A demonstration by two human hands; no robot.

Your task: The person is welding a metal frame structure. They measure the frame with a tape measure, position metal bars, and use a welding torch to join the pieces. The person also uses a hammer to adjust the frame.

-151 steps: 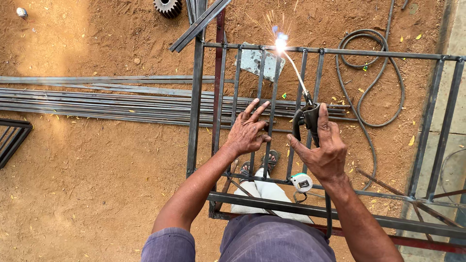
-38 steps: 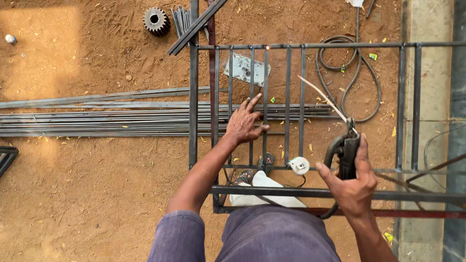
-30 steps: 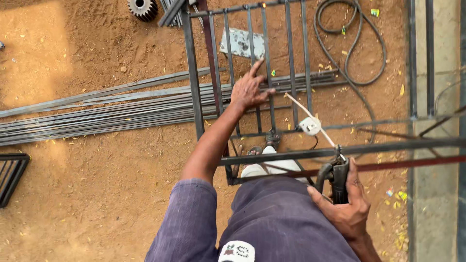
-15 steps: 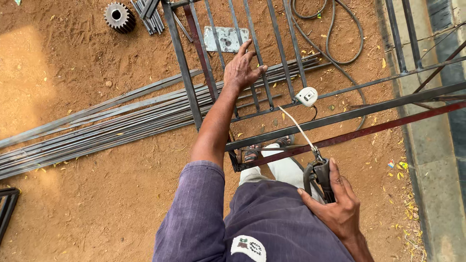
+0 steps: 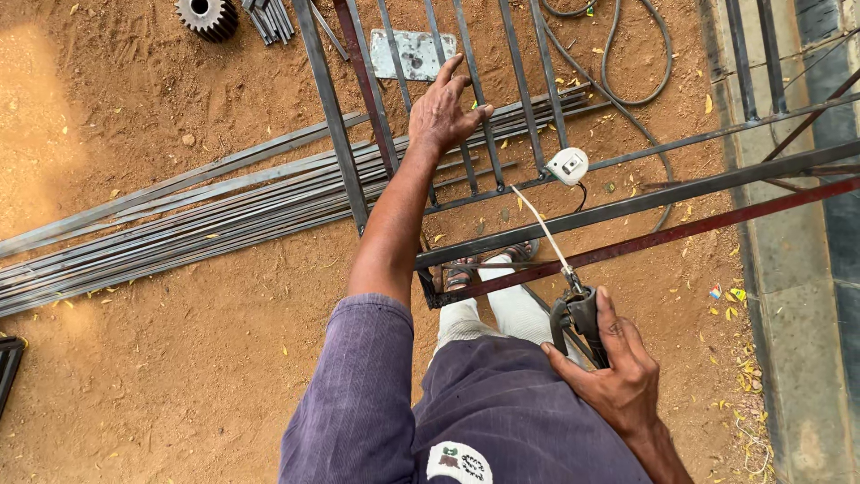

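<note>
One metal grille frame (image 5: 573, 215) of dark square bars, the largest item and the landmark here, stands over sandy ground (image 5: 161, 376), its upright bars running toward the top of the view. One bundle of long flat steel strips (image 5: 179, 224) lies on the ground, running left from under the frame's bars. One black cable (image 5: 627, 63) loops on the sand behind the frame's upper right bars. One toothed gear wheel (image 5: 208, 15) sits up and left of the frame, with a small stack of short bars (image 5: 269, 18) just beside it. One pale rectangular metal plate (image 5: 412, 54) lies flat behind the frame's upper bars. The left hand (image 5: 445, 112) is pressed against the frame's upright bars, fingers spread. The right hand (image 5: 614, 372) is below the frame's lower rail, closed around a black electrode holder (image 5: 578, 318). One thin welding rod (image 5: 542, 233) is clamped in that holder and slants up across the lower rail. One small white clip-like fitting (image 5: 567, 165) sits on a crossbar near the rod's tip.
</note>
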